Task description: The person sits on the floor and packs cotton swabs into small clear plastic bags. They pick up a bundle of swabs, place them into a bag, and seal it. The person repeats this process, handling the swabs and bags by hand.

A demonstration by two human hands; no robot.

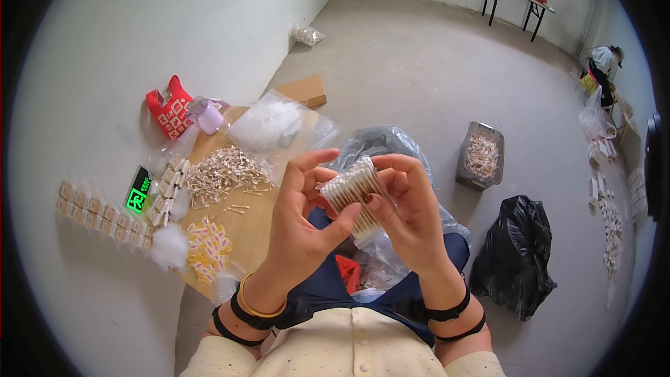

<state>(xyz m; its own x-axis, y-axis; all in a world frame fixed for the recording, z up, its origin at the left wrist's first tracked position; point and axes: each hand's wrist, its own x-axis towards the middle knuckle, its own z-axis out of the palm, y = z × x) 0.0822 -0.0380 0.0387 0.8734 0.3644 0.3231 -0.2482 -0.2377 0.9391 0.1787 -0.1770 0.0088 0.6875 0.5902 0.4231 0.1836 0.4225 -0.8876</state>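
A block of cotton swabs, lined up side by side with white tips and pale sticks, is held up between my two hands above my lap. My left hand closes on its left side, thumb across the lower front. From the other side my right hand grips it, with the thumb pressed on the sticks. Whether a clear wrapper surrounds the swabs, I cannot tell. Left of my hands, a heap of loose cotton swabs lies on the wooden table, with small yellow-and-white packets nearer me.
Clear plastic bags lie on the table's far end. Packed swab bundles line the left edge. A grey bin of swabs and a black bag stand on the floor to the right. Another person sits far right.
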